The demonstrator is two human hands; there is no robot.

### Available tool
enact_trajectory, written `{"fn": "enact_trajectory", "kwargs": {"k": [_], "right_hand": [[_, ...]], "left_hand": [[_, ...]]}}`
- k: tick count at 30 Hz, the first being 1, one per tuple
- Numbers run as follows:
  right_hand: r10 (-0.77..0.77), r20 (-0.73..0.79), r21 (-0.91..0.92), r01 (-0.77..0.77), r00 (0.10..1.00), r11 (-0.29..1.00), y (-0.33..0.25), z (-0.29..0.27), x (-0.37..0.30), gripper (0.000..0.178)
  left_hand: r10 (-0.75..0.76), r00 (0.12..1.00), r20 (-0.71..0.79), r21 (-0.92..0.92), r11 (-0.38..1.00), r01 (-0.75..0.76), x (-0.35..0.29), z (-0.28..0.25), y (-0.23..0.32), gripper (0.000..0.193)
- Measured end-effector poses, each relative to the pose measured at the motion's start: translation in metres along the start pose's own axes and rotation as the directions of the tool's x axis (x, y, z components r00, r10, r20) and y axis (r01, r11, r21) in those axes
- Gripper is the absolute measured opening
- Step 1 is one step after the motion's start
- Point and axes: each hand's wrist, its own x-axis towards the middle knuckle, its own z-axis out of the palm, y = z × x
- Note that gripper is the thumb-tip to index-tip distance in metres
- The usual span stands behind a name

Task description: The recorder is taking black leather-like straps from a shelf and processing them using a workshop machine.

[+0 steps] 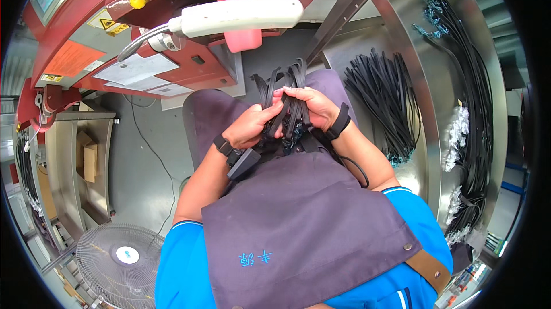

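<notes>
Over my lap is a looped bundle of thin black flat straps (297, 73), with blue-green frayed ends low down between my hands. My left hand (248, 126) is closed around its left side, thumb pointing inward. From the right, my right hand (317, 105) grips the same bundle, its thumb and fingertips close to the left thumb. The straps hide part of the fingers. Both wrists wear black bands, and a small dark box sits by the left one. A purple-grey apron (304, 217) covers my front just below the bundle.
Ahead stands a red machine (201, 73) with a white bar-shaped part (241, 17) and a pink part beneath. On the right, a metal tray (422, 165) holds more black straps (387, 93). A fan (92, 263), a metal cabinet (100, 159) and a floor cable are at left.
</notes>
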Motion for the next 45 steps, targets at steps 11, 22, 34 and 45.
{"fn": "enact_trajectory", "kwargs": {"k": [11,22,34,45], "right_hand": [[-0.075,-0.111,-0.044,0.071,0.991,0.997,-0.006,0.010,-0.003,0.027],[-0.094,-0.162,0.005,0.096,0.982,0.995,-0.004,-0.002,-0.002,0.035],[-0.194,-0.221,-0.026,0.193,0.956,0.981,0.009,0.000,0.006,0.034],[-0.146,-0.138,0.011,0.149,0.980,0.989,0.009,-0.007,0.006,0.038]], "left_hand": [[0.086,0.996,-0.003,0.318,0.945,-0.081,-0.019,0.006,0.014,0.022],[0.152,0.983,-0.098,-0.024,0.988,-0.155,-0.021,-0.024,-0.005,0.013],[0.201,0.949,-0.244,0.395,0.914,-0.092,-0.007,0.003,-0.008,0.033],[0.105,0.969,-0.222,0.045,0.994,-0.097,-0.010,-0.006,-0.004,0.016]]}}
